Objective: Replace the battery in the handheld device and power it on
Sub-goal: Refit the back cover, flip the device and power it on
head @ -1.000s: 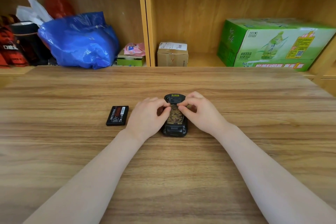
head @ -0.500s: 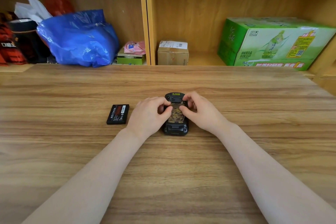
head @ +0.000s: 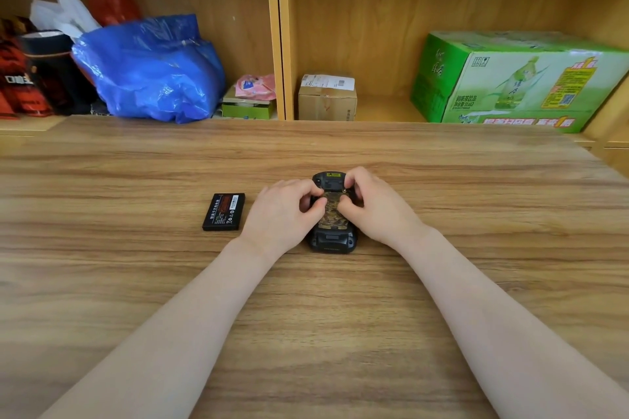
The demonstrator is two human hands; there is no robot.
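Note:
A black handheld device (head: 332, 241) lies back-up in the middle of the wooden table (head: 306, 316), its camouflage-patterned back panel (head: 333, 214) showing between my hands. My left hand (head: 282, 213) grips the device's left side with curled fingers, thumb on the panel. My right hand (head: 374, 206) grips the right side the same way, its thumb meeting the left one on the panel. A loose black battery (head: 224, 212) with a red label lies flat on the table just left of my left hand, apart from it.
Behind the table runs a wooden shelf with a blue plastic bag (head: 149, 71), dark red packages (head: 20, 78), a small green box (head: 247, 107), a small cardboard parcel (head: 327, 97) and a large green drinks carton (head: 517, 78). A vertical divider (head: 279, 31) splits the shelf.
Both hands stay on the device; the thumbs have shifted slightly on the back panel. The battery has not moved.

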